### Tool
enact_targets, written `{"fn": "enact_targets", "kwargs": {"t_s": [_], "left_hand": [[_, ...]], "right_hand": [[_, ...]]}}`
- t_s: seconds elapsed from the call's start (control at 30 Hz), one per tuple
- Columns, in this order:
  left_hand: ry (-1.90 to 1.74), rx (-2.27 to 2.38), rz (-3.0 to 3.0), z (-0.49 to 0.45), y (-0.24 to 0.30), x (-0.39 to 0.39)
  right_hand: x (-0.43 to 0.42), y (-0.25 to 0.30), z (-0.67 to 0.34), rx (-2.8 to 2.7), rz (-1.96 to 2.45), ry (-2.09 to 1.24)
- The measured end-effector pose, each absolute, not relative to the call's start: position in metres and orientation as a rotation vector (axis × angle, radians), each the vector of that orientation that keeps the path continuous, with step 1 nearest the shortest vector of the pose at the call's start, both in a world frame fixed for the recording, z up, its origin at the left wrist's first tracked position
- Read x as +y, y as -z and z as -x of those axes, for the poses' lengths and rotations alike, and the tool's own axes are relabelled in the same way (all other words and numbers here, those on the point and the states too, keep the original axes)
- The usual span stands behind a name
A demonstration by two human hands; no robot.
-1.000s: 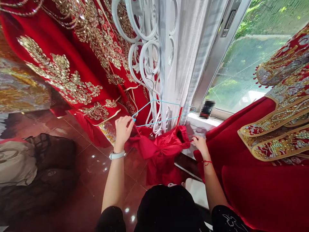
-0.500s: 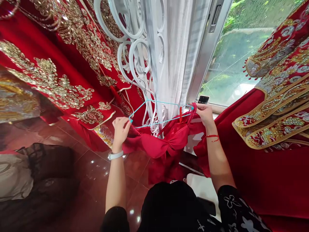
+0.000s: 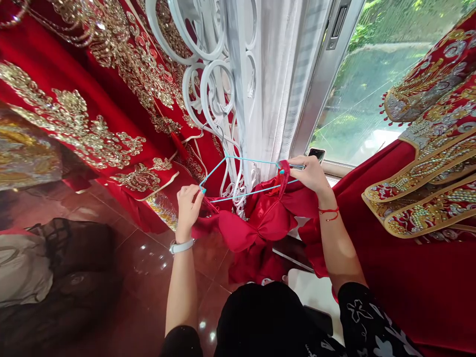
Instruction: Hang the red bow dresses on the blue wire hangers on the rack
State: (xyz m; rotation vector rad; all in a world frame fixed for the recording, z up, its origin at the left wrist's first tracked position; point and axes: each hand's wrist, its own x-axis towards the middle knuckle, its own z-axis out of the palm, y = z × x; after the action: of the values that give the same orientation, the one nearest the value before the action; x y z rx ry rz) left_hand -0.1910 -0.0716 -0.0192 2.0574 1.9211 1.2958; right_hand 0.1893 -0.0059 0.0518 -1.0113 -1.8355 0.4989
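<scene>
A thin blue wire hanger hangs from a white scrolled metal rack. My left hand pinches the hanger's left end, fingers closed. My right hand is closed on the hanger's right end, where a red strap of a red satin garment loops over the wire. The garment droops below the hanger between my hands, its lower part falling toward the floor.
Red gowns with gold embroidery hang on the left, and another red embroidered gown on the right. A white sheer curtain and a window stand behind. A phone lies on the sill. Dark bags rest on the glossy red floor.
My right hand rose from low on the garment up to the hanger's right end, bringing the red strap onto the wire. My left hand stayed on the left end.
</scene>
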Motion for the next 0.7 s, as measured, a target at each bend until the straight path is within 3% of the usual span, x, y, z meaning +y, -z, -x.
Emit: {"fn": "enact_targets", "kwargs": {"t_s": [0.2,0.33,0.43,0.57,0.7], "left_hand": [[-1.296,1.955,-2.053,0.190,0.021,-0.074],[-1.318,1.994,-2.047,0.185,0.018,-0.075],[-1.470,2.031,-1.970,0.183,0.024,-0.083],[-1.869,1.926,-1.547,0.183,0.062,-0.112],[-1.777,1.807,-1.312,0.181,0.107,-0.142]], "right_hand": [[-0.024,-0.049,-0.185,-1.969,1.177,-0.101],[-0.050,-0.039,-0.151,-1.751,1.167,-0.020],[-0.059,-0.020,-0.089,-1.702,0.998,-0.279],[-0.050,0.003,0.002,-2.108,0.770,-0.673],[-0.037,0.013,0.047,-2.189,0.896,-0.867]]}}
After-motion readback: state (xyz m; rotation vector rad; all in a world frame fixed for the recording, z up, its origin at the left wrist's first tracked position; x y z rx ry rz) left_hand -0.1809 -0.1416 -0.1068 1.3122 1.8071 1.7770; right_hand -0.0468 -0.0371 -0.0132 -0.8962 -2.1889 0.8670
